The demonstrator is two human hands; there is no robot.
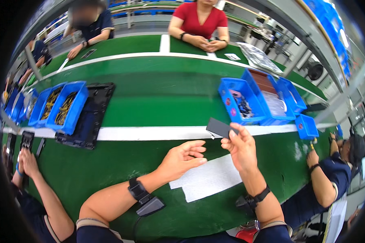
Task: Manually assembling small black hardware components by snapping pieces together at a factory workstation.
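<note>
Right hand (241, 148): raised above the worktop (158, 101), fingers (236, 128) pinched together on one end of a card (220, 128). The card is thin, flat, rectangular, dark grey and matt, held clear of the surface, just in front of the blue bins to the right.

Left hand (182, 158): open, palm partly up, fingers apart and loosely curled, holding nothing; it hovers near the card without touching it. Both wrists carry black straps (a small dark unit with a cable hangs from the left one).

Worktop: long, curved, covered in smooth green matting with white stripes running along it. A pale rectangular sheet (209, 178) lies flat just below the hands.

Right bins (255, 99): a cluster of blue plastic bins with hard walls. The nearest holds small dark parts; the next holds pale bagged or wrapped pieces; the contents of the small one at the far right cannot be told.

Left bins (65, 107): a row of blue plastic bins, two of them filled with small yellowish and dark parts.

Tray (89, 115): black, rectangular, moulded, lying flat just right of the left bins.

Other people sit around the worktop, their hands resting on or near it.
</note>
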